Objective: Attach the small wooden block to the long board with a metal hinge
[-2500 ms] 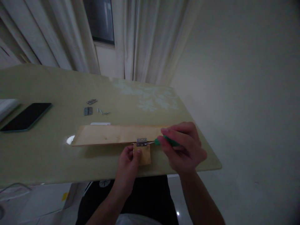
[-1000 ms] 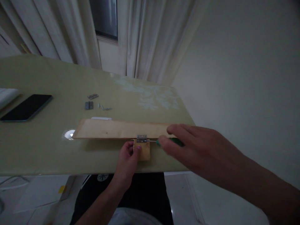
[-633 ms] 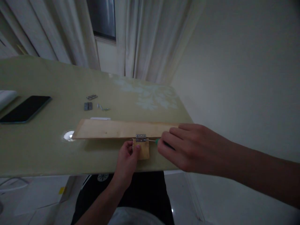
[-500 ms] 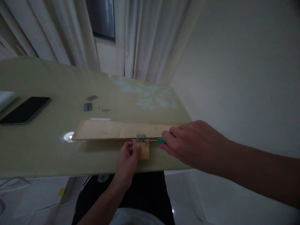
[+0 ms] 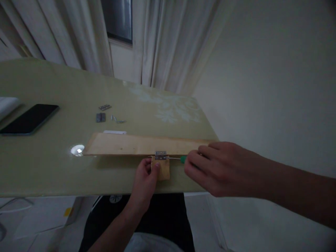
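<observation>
A long wooden board [image 5: 131, 144] lies across the table [image 5: 52, 168]. A small metal hinge [image 5: 160, 155] joins its near edge to a small wooden block [image 5: 164, 169]. My left hand [image 5: 145, 183] grips that block from the left, thumb on its top. My right hand [image 5: 217, 168] comes in from the right and is closed on a green-handled screwdriver [image 5: 180, 159], whose thin shaft runs level to the hinge. Most of the handle is hidden in my fingers.
Behind the board lie two spare hinges [image 5: 100, 117] [image 5: 105, 107] and loose screws [image 5: 118, 120]. A dark phone [image 5: 28, 119] and a white object [image 5: 6, 105] sit at the far left. The table's near edge runs just below the block. Curtains hang behind.
My right arm has swung from below to reach in from the right. The hand has shifted its grip along the screwdriver. My left hand and the block have stayed put.
</observation>
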Demonstrator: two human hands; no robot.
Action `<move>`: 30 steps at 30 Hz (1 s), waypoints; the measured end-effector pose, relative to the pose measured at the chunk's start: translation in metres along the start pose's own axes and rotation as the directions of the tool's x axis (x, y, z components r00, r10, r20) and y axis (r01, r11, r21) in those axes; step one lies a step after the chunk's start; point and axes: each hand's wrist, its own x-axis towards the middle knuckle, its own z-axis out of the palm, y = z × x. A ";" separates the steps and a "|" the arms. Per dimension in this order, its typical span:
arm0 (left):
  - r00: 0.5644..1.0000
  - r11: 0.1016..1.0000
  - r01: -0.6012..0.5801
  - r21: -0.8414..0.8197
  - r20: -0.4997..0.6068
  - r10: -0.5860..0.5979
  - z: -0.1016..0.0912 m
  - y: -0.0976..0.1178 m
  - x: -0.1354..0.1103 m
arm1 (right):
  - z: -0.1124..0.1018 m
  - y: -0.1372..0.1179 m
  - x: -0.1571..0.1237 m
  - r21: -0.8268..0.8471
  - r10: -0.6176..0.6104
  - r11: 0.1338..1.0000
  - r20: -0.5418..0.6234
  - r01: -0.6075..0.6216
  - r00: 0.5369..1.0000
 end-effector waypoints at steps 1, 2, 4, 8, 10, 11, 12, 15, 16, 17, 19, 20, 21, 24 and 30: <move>1.000 1.000 0.008 -0.004 -0.001 -0.008 0.000 0.000 0.000 | 0.002 -0.001 -0.001 -0.003 0.098 0.995 0.041 -0.098 0.994; 1.000 1.000 0.015 -0.007 -0.004 -0.015 0.000 0.000 0.000 | 0.003 -0.002 -0.003 -0.009 0.204 0.979 0.091 -0.204 0.975; 1.000 1.000 0.017 -0.007 -0.005 -0.017 0.000 0.000 0.000 | 0.005 -0.001 -0.005 -0.026 0.313 0.949 0.160 -0.313 0.936; 1.000 1.000 -0.012 -0.002 0.000 0.012 0.000 -0.002 0.001 | 0.001 0.006 -0.007 -0.081 -0.008 0.997 0.031 0.011 0.999; 1.000 1.000 -0.027 0.005 0.005 0.027 -0.001 -0.003 0.002 | -0.002 0.006 -0.004 -0.094 -0.300 0.951 -0.033 0.296 0.953; 0.999 0.999 -0.034 0.009 0.008 0.034 -0.001 -0.004 0.003 | -0.004 0.004 -0.001 -0.086 -0.369 0.927 -0.036 0.365 0.929; 0.999 0.999 -0.039 0.011 0.009 0.039 -0.001 -0.005 0.003 | -0.005 0.002 0.002 -0.067 -0.350 0.935 -0.017 0.348 0.937; 0.999 0.999 -0.044 0.003 -0.003 0.044 0.000 -0.006 0.005 | -0.006 -0.002 0.018 0.008 0.101 0.995 0.172 -0.103 0.980; 0.999 0.999 -0.041 -0.001 -0.009 0.041 0.000 -0.006 0.005 | -0.008 -0.001 0.022 0.017 0.224 0.972 0.246 -0.236 0.943; 0.999 0.999 -0.037 -0.009 -0.013 0.037 0.001 -0.006 0.005 | -0.009 0.002 0.026 0.017 0.273 0.957 0.287 -0.290 0.918; 0.999 0.999 -0.039 -0.017 -0.016 0.039 0.001 -0.006 0.006 | -0.013 0.011 0.031 0.021 0.150 0.987 0.262 -0.161 0.953; 0.999 0.999 -0.048 -0.014 -0.014 0.048 0.001 -0.006 0.006 | -0.015 0.015 0.032 0.032 -0.011 0.999 0.222 0.003 0.975; 0.998 0.998 -0.059 -0.006 -0.011 0.058 0.001 -0.007 0.006 | -0.016 0.019 0.032 0.052 -0.191 0.982 0.187 0.184 0.964; 0.997 0.996 -0.081 0.032 -0.009 0.081 0.000 -0.008 0.007 | -0.015 0.022 0.036 0.146 -0.301 0.950 0.213 0.275 0.929; 0.999 0.998 -0.049 0.030 0.024 0.048 0.000 -0.003 0.006 | -0.007 0.031 0.045 0.127 0.297 0.911 0.460 -0.393 0.837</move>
